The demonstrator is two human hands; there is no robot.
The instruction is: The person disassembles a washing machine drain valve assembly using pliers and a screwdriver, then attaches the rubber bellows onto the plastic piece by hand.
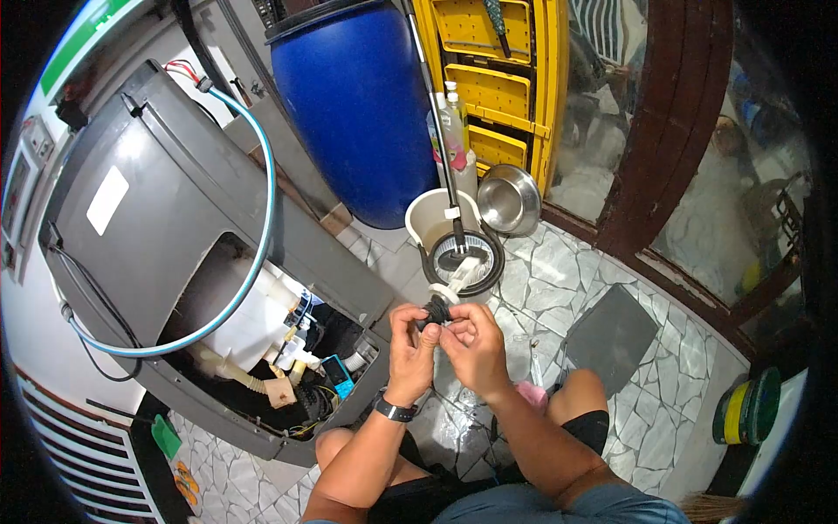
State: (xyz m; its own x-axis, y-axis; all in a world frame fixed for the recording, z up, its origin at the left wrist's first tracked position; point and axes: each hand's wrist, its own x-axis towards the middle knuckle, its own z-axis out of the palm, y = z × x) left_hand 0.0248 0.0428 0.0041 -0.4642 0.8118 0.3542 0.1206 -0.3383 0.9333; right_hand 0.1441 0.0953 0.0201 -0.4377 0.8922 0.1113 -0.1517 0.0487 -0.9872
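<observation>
Both of my hands are raised in front of me over the tiled floor, fingers closed around one small part. It has a black ribbed rubber piece with a white plastic end pointing away from me. My left hand pinches the black piece from the left. My right hand grips its near right side with thumb and fingertips. To the left lies a grey washing machine with an opening in its casing. Inside the opening show a white tub, a corrugated hose, wires and a blue box.
Beyond my hands stand a mop bucket with a mop in it, a steel bowl, a blue barrel and a yellow folding ladder. A grey panel lies on the floor at right. A blue hose loops over the machine.
</observation>
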